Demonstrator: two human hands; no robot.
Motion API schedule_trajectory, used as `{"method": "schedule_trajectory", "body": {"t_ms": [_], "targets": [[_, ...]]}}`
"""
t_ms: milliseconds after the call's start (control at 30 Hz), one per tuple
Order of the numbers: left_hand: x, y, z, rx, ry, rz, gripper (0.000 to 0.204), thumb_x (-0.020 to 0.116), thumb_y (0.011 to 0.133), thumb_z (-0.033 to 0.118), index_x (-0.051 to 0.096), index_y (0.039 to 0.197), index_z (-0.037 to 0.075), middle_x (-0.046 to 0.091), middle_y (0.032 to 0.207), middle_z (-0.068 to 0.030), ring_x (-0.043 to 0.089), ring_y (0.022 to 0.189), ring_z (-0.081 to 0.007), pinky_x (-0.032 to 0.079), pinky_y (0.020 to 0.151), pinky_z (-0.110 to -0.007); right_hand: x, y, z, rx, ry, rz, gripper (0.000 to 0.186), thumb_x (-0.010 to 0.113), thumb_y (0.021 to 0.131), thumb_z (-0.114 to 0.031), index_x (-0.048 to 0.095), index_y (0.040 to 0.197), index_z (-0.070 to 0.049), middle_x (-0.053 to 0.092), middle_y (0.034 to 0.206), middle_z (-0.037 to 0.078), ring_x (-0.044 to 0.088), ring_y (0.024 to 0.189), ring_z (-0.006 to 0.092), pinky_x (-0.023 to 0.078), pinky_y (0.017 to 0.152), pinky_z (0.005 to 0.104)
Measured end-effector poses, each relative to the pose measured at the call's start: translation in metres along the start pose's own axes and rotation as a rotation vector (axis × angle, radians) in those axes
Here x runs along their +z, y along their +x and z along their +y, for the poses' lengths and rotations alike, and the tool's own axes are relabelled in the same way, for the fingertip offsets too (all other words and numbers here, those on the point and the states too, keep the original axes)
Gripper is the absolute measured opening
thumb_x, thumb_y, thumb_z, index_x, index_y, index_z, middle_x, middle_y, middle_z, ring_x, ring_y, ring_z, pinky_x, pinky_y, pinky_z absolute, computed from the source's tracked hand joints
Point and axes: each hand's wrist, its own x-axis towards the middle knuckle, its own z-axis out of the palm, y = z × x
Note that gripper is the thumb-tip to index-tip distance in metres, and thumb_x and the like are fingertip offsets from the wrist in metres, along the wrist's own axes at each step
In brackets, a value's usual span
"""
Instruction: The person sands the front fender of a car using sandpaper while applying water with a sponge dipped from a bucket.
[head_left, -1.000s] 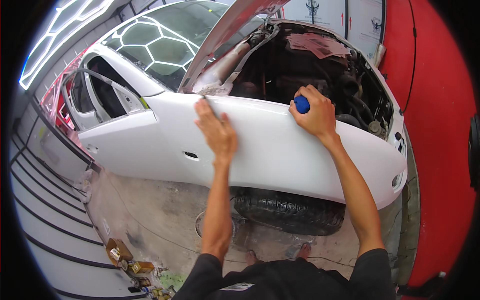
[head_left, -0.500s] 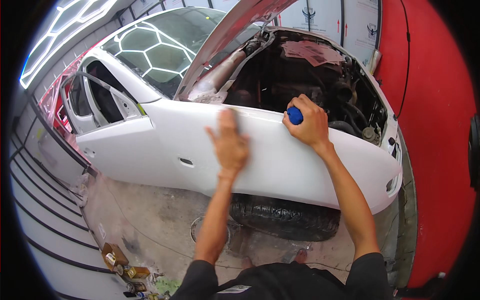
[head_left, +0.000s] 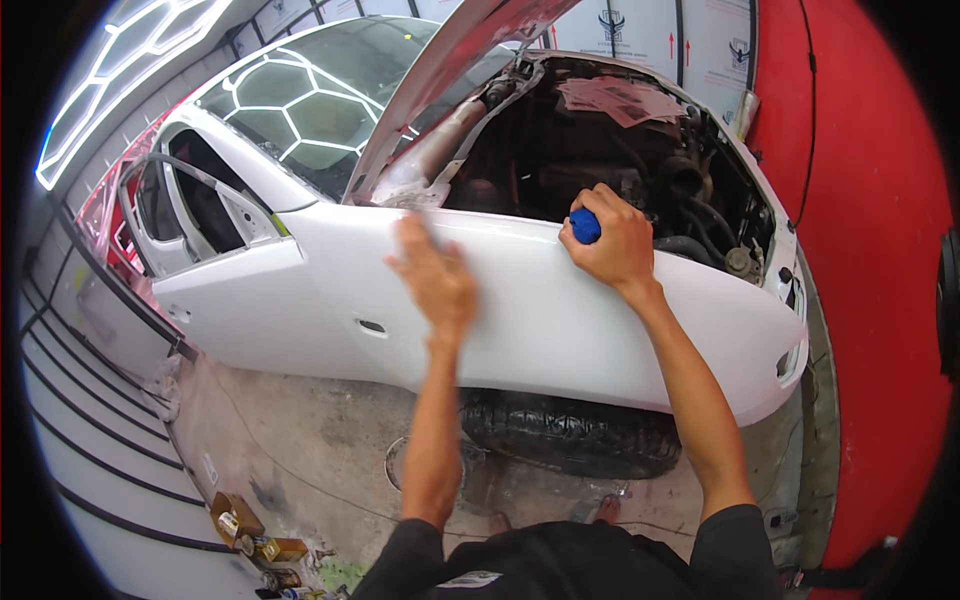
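My left hand (head_left: 437, 283) is over the upper part of a white front fender (head_left: 520, 320), its fingers pointing toward the fender's top edge. Motion blurs it; a dark grey edge along the fingers hints at something under them, which I cannot make out. At the top edge of the same fender, my right hand (head_left: 618, 240) is closed round a rounded blue thing (head_left: 585, 227), mostly hidden in the fingers; its exact kind does not show. Beyond both hands lies the open engine bay (head_left: 560, 150), with the raised hood (head_left: 410, 110) to its left.
Below the fender a black tyre (head_left: 570, 440) shows. The front door (head_left: 220, 285) stands at the left. Sheets of paper (head_left: 620, 100) rest over the engine bay. Small boxes (head_left: 235, 515) and cans are on the floor at lower left. A red wall (head_left: 870, 250) rises at the right.
My left hand has shifted left along the fender. My right hand keeps its hold on the blue thing with hardly any movement.
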Motion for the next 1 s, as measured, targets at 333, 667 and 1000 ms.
{"method": "schedule_trajectory", "body": {"t_ms": [333,667,1000], "targets": [[0.001,0.012,-0.03,0.163,0.207,0.036,0.069,0.051,0.104,0.036,0.032,0.161,0.004,0.035,0.165,-0.0179,0.027,0.156,-0.035,0.005,0.125,-0.064,0.0,0.0,0.0,-0.027,0.034,0.011,0.018,0.076,0.076,-0.021,0.064,0.086,-0.01,0.062,0.087,0.006,0.068,0.078,0.0326,0.055,0.067,0.0432],[-0.008,0.033,-0.04,0.039,0.2,0.162,0.054,0.045,0.108,0.024,0.038,0.158,0.004,0.04,0.162,-0.019,0.033,0.153,-0.0364,0.009,0.125,-0.063,0.0,0.0,-0.001,-0.019,0.012,0.012,0.018,0.076,0.076,-0.021,0.065,0.086,-0.011,0.062,0.087,0.006,0.067,0.077,0.0315,0.054,0.066,0.0428],[-0.033,0.048,-0.069,-0.086,0.165,0.109,0.053,0.04,0.105,0.01,0.042,0.157,0.002,0.043,0.162,-0.0174,0.033,0.154,-0.0338,0.009,0.127,-0.059,0.003,0.0,-0.005,-0.03,-0.026,0.055,0.017,0.076,0.076,-0.019,0.064,0.084,-0.01,0.062,0.085,0.006,0.067,0.076,0.032,0.054,0.065,0.0426]]}}
